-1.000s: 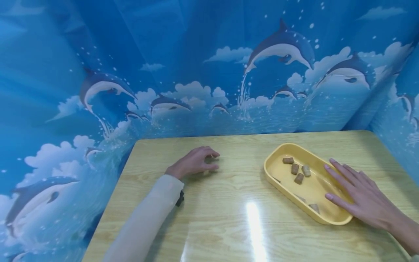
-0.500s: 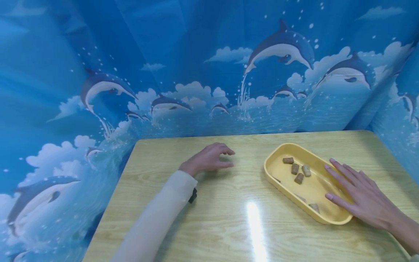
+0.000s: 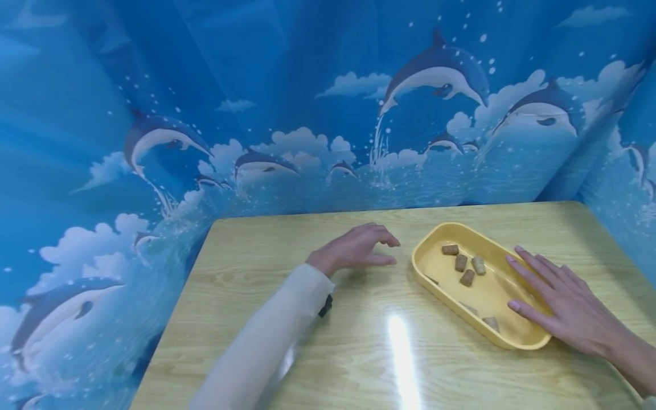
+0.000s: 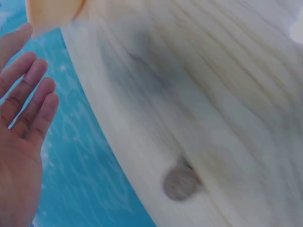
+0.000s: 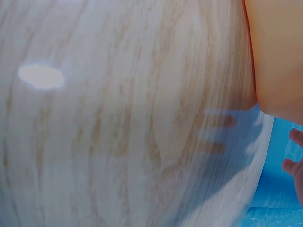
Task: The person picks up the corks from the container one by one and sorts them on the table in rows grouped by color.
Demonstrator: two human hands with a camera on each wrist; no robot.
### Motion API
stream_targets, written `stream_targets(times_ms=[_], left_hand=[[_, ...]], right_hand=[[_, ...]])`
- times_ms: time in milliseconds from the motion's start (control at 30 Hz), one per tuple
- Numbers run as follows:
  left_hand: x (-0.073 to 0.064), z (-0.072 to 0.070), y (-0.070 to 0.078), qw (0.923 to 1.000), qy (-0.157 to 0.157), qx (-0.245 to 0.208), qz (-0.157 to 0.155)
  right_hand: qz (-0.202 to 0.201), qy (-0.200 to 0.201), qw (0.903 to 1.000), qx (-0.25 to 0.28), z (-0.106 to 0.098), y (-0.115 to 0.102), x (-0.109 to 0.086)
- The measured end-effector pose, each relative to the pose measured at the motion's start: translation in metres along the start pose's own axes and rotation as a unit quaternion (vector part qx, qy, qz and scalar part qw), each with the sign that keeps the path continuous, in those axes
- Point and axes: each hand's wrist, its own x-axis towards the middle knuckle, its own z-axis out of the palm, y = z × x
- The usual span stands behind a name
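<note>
A yellow tray point(image 3: 502, 291) with rounded corners stands at an angle on the right of the table. Several short brown cylinders that look like corks point(image 3: 460, 262) lie in it, some half hidden by the near wall. My right hand point(image 3: 569, 310) lies with straight, spread fingers over the tray's right rim, its thumb across the near end. Left of the tray, my left hand point(image 3: 353, 249) hovers over the table with nothing in it, fingers slightly bent and thumb apart. The left wrist view shows its palm, the tray's edge point(image 4: 53, 13) and a blurred round brown piece point(image 4: 181, 182).
The pale wood-grain table point(image 3: 256, 273) reflects a bright strip of light point(image 3: 403, 359) near its front. A blue curtain point(image 3: 307, 68) printed with dolphins and clouds surrounds it at the back, left and right.
My left hand has moved right across the table, towards the tray, keeping its loose shape. The right hand, tray and cork-like pieces stay put; the view has shifted slightly.
</note>
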Motion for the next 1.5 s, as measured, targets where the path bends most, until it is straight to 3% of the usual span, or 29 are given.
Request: stream_targets(times_ms=[500, 733, 900, 1200, 1500], left_hand=[[0.037, 0.009, 0.047, 0.9953, -0.031, 0.021, 0.089], [0.054, 0.018, 0.065, 0.992, -0.071, 0.024, 0.101], [0.065, 0.023, 0.073, 0.9884, -0.083, 0.023, 0.125], [0.077, 0.032, 0.082, 0.9864, -0.103, 0.015, 0.127], [0.092, 0.038, 0.099, 0.983, -0.144, 0.03, 0.109]], right_hand=[[0.008, -0.009, 0.9999, 0.005, 0.002, -0.002, 0.0], [0.007, -0.002, 0.9998, 0.019, 0.003, -0.001, 0.0], [0.007, -0.004, 0.9999, 0.014, 0.002, 0.0, 0.0], [0.004, -0.002, 1.0, 0.007, 0.0, 0.0, 0.001], [-0.002, 0.001, 1.0, 0.005, 0.0, 0.001, 0.002]])
